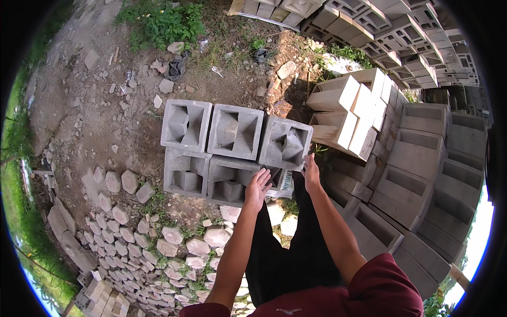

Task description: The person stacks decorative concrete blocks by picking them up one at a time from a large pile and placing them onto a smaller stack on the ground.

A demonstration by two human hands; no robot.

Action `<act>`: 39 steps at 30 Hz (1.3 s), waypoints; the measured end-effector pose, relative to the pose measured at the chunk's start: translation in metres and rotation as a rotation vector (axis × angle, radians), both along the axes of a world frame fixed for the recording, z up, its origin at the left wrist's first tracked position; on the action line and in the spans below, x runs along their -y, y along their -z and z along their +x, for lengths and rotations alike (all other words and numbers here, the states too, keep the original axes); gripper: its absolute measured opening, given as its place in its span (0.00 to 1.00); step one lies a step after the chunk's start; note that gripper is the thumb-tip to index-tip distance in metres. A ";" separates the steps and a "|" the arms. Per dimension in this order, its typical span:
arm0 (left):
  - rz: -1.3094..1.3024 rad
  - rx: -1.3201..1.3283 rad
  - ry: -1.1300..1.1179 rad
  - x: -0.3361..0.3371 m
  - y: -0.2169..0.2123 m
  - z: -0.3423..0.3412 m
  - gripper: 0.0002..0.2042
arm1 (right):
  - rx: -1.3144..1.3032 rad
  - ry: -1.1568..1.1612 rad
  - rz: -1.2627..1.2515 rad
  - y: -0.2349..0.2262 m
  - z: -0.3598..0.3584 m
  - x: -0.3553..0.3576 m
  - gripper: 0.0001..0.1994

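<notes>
Several grey concrete ventilation blocks stand side by side in two rows in front of me. The rightmost block of the far row (285,142) sits turned slightly out of line, with angled fins inside its square frame. My left hand (257,188) is open by its near left corner, palm turned inward and fingers stretched out, above a near-row block (231,182). At the near right corner, my right hand (311,171) has its fingers extended along the block's side; whether they touch it is unclear. Under the block a printed sack (284,185) partly shows.
Pale concrete blocks (346,113) are stacked at right, beside rows of hollow grey blocks (406,182). More blocks (369,24) are piled at the far right. Hexagonal pavers (169,240) cover the near-left ground. Stones and a black plastic scrap (176,67) lie on the dirt beyond.
</notes>
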State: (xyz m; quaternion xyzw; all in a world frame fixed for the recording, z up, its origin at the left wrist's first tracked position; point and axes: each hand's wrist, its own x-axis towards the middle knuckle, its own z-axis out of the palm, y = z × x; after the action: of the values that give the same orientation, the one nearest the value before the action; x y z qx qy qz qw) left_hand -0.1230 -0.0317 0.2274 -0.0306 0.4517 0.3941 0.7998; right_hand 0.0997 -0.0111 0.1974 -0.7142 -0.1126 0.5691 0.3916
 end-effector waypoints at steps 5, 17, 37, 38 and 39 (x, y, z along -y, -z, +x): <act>0.136 -0.128 -0.010 0.002 -0.081 -0.070 0.25 | -0.008 -0.165 0.129 -0.102 -0.046 0.025 0.34; 0.242 -0.362 -0.427 0.142 -0.225 -0.107 0.25 | 0.104 -1.025 0.559 -0.299 -0.059 0.135 0.18; 0.268 -0.469 -1.201 0.498 -0.363 -0.077 0.18 | -0.283 -1.580 0.409 -0.402 -0.202 0.297 0.18; 0.322 -0.507 -1.232 0.515 -0.369 -0.080 0.18 | -0.325 -1.620 0.388 -0.391 -0.219 0.306 0.19; 0.305 -0.593 -1.256 0.539 -0.371 -0.085 0.18 | -0.342 -1.675 0.377 -0.387 -0.239 0.324 0.20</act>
State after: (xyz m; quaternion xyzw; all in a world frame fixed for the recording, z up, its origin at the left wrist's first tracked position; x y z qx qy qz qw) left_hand -0.2082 -0.5703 0.5988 -0.0644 0.4869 0.8313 0.2603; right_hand -0.1392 -0.3351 0.5845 -0.2250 -0.6321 0.7408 -0.0322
